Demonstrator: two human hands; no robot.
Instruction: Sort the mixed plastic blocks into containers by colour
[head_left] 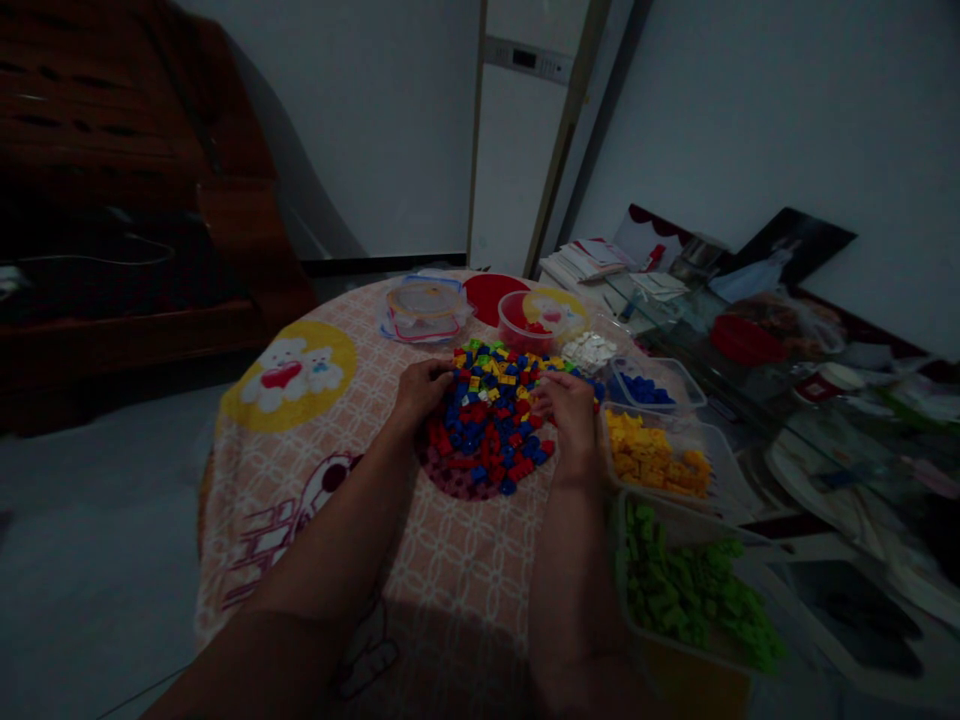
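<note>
A mixed pile of small building bricks (491, 425), red, blue, yellow and green, is spread on the patterned tablecloth (457, 560). At the pile's left edge is my left hand (421, 392), fingers bent towards the bricks; whether a brick is between them is too small to tell. My right hand (564, 400) is over the right side of the pile, fingers curled together with the tips on or just above the bricks. What they hold, if anything, cannot be made out. White bricks (589, 349) lie behind my right hand.
To the right stand clear boxes with blue bricks (643, 389), yellow bricks (656, 455) and green bricks (694, 580). A round tub (525, 322) with some red bricks and stacked lids (425, 308) sit at the back. A cluttered glass table (817, 440) is further right.
</note>
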